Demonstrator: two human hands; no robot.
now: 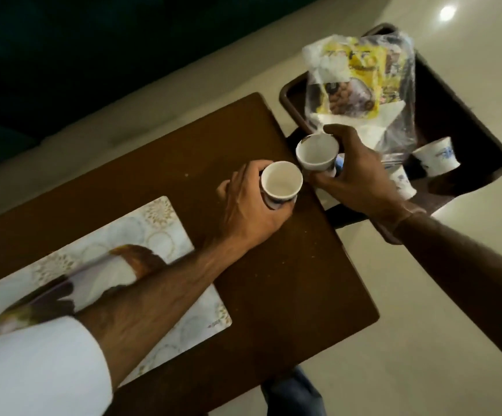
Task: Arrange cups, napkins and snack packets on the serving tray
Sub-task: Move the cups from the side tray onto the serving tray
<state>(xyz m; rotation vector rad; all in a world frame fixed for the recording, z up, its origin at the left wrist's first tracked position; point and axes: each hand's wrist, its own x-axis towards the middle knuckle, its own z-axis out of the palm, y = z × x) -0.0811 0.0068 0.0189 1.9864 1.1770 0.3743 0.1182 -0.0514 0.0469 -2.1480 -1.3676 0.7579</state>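
My left hand (248, 210) grips a white paper cup (281, 183) with blue print, upright over the brown table. My right hand (356, 175) holds a second such cup (316, 153), tilted, at the gap between table and dark serving tray (472, 124). On the tray lie a clear plastic bag with yellow snack packets (361, 76) and white napkins (373, 124). Two more cups rest on the tray: one on its side (437, 156) and one partly hidden behind my right wrist (403, 183).
The brown table (289, 280) carries a white patterned placemat (141, 241) under my left forearm. The tray sits on a dark stand to the table's right. Pale glossy floor (424, 355) surrounds both. A dark surface fills the upper left.
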